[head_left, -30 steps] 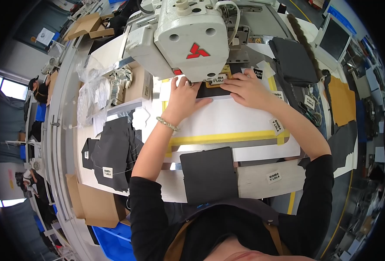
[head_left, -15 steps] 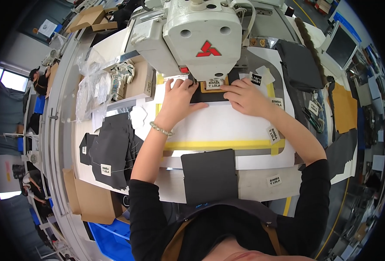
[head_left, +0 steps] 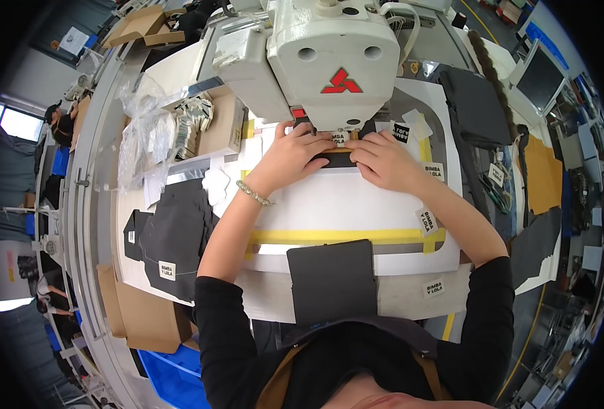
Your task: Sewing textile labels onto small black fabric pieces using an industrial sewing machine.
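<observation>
A small white label [head_left: 339,138] with dark print lies under the head of a large white sewing machine [head_left: 332,65]. It sits at a tan frame [head_left: 339,150] over a dark grey fabric piece [head_left: 341,161]. My left hand [head_left: 291,158] comes in from the left, fingers stretched out with their tips at the label's left edge. From the other side my right hand [head_left: 386,161] reaches its fingertips to the label's right edge. Both hands rest flat on the work, thumbs apart from the fingers. The machine head hides the far part of the frame.
A dark fabric stack [head_left: 332,281] lies at the front edge, and another labelled stack [head_left: 175,235] at left. A box of labels [head_left: 221,126] stands beside clear plastic bags [head_left: 141,136]. Loose labels [head_left: 434,288] lie at right. Dark folded fabric [head_left: 478,109] sits back right.
My left hand's fingers have moved right onto the label's left edge. My right hand stays at its right edge. The machine head appears slightly further right and lower in view.
</observation>
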A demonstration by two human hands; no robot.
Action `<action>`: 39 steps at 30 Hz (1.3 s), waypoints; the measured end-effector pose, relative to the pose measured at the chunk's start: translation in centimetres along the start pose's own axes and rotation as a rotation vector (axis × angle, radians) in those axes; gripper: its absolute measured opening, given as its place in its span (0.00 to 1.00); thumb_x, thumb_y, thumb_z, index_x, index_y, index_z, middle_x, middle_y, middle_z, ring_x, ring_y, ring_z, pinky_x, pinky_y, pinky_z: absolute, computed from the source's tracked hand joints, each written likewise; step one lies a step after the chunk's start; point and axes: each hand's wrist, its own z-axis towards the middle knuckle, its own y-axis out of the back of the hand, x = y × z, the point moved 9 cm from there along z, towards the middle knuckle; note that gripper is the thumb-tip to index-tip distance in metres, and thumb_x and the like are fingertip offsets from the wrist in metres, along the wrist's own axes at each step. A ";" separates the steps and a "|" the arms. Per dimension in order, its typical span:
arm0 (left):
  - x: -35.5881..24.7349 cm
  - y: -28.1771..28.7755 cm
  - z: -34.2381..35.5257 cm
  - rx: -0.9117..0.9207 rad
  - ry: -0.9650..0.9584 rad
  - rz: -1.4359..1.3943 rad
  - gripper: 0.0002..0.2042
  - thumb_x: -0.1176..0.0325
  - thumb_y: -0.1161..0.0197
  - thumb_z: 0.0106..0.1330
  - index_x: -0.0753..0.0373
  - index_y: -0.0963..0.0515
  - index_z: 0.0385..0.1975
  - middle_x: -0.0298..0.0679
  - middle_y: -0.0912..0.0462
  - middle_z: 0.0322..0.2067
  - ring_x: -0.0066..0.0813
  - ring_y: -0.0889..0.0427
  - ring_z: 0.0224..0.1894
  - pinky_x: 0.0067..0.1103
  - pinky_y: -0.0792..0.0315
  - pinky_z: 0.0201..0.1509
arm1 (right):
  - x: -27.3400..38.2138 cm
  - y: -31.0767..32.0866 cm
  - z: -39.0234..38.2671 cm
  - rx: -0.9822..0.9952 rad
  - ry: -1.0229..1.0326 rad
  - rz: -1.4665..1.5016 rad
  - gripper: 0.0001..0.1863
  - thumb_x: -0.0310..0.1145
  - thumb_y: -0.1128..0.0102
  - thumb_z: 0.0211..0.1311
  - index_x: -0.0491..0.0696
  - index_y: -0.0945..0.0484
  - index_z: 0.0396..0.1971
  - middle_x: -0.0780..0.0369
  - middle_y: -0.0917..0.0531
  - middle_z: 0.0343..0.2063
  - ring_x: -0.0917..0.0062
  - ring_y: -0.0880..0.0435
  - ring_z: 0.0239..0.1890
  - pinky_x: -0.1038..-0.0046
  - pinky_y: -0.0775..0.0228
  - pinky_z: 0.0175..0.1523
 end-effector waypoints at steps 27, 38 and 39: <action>-0.4 -1.2 0.6 0.005 0.055 0.012 0.14 0.71 0.40 0.63 0.48 0.21 0.48 0.25 0.21 0.52 0.29 0.26 0.47 0.36 0.42 0.56 | 0.3 2.6 0.1 -0.258 -0.011 -0.028 0.10 0.25 0.37 0.48 0.50 0.25 0.32 0.66 0.20 0.34 0.72 0.24 0.40 0.69 0.34 0.44; -0.5 -1.4 0.5 0.028 0.098 -0.010 0.16 0.73 0.40 0.61 0.47 0.20 0.48 0.25 0.23 0.54 0.30 0.26 0.49 0.39 0.44 0.60 | 0.3 2.7 -0.5 -0.272 -0.016 0.065 0.08 0.24 0.36 0.48 0.48 0.25 0.29 0.65 0.22 0.27 0.72 0.24 0.35 0.70 0.34 0.41; -0.5 -1.5 0.6 0.033 0.103 -0.016 0.16 0.73 0.40 0.61 0.47 0.21 0.49 0.24 0.23 0.54 0.30 0.27 0.50 0.39 0.44 0.60 | 0.0 2.7 -0.7 -0.268 -0.030 0.084 0.09 0.23 0.35 0.46 0.48 0.24 0.29 0.65 0.22 0.27 0.71 0.24 0.35 0.70 0.33 0.41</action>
